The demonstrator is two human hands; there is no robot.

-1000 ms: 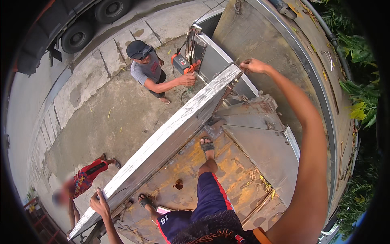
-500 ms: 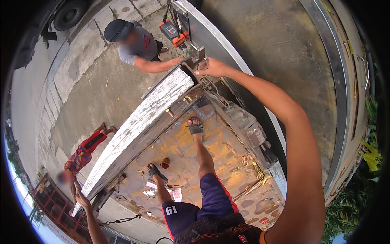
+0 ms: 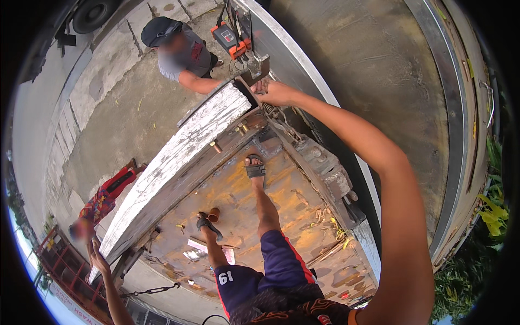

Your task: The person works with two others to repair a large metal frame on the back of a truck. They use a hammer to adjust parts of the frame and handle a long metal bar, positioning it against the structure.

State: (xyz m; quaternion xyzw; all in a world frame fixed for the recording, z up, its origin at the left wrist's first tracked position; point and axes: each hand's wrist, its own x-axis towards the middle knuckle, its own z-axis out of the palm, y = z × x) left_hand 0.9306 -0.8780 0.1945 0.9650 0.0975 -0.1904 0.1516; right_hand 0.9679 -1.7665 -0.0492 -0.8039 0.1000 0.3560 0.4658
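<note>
A long wooden beam with worn white paint (image 3: 162, 162) runs from the lower left to the upper middle, beside a rusty steel frame. At its near left end my left hand (image 3: 99, 261) lies against the wood, fingers stretched out. My right arm reaches to the beam's far end, where my right hand (image 3: 273, 93) is bent in with closed fingers beside a dark metal bracket (image 3: 260, 70). Whatever those fingers hold is hidden. A co-worker in a dark cap (image 3: 187, 54) reaches an arm to the same end. Brass-coloured bolts (image 3: 215, 146) stick out from the frame under the beam.
I stand on a rusty metal deck (image 3: 233, 179) with a small brown cup (image 3: 214, 215) by my left foot. An orange and black machine (image 3: 230, 40) hangs past the bracket. A grey panel (image 3: 314, 70) rises at the right. Another person in red trousers (image 3: 111, 192) stands at the far left.
The beam and both my hands sit slightly farther left in the view, along with the deck and my feet. My right hand has turned a little, and its fingertips are now less visible.
</note>
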